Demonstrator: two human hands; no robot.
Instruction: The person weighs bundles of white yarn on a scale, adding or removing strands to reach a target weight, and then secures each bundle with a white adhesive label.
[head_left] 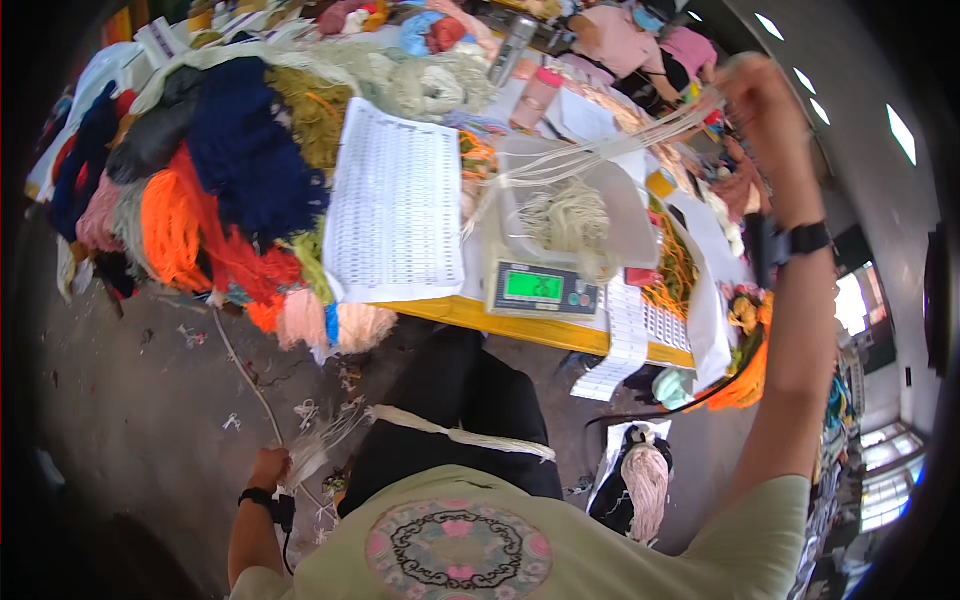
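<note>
My right hand [762, 100] is raised at the upper right, its fingers closed around one end of a bundle of white yarn strands [610, 148]. Those strands slant down leftward over a translucent plastic tub [635, 210]. Inside the tub lies a loose heap of cream yarn [565, 215]; the tub rests on a digital scale [540, 288] with a lit green display. Low at the left, my left hand [270, 467] is closed on a blurred tuft of white yarn [325, 445]. Across my dark-trousered lap stretches a white yarn skein [460, 433].
Coloured yarn hanks, among them a navy one [255, 125] and an orange one [172, 225], spill over the table's left side. A printed sheet [393, 205] lies beside the tub. Behind stand a metal flask [513, 50] and pink bottle [537, 98]. Another person [615, 40] leans in at the back.
</note>
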